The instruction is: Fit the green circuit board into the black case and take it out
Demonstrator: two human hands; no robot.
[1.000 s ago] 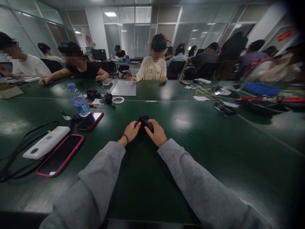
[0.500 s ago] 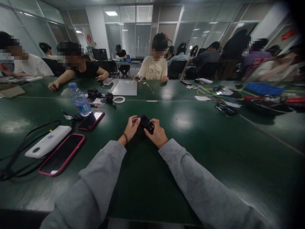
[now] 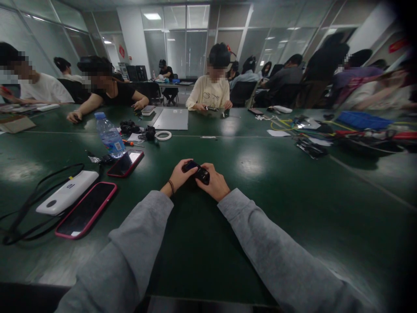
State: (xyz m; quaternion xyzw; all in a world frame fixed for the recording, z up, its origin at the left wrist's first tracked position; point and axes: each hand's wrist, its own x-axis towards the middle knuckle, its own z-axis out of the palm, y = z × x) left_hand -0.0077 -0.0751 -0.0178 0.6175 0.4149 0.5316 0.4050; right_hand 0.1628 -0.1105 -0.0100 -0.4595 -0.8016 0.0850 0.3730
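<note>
Both hands grasp one small black device [image 3: 196, 171] just above the green table [image 3: 260, 195]. The left hand [image 3: 178, 176] grips its left end; the right hand [image 3: 215, 184] grips its right end. A water bottle [image 3: 109, 135] stands well left of the device.

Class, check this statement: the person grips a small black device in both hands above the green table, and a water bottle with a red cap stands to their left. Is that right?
Not quite. In the head view the water bottle has a blue cap, not red. The rest holds: left hand and right hand grip the small black device above the green table.
</note>
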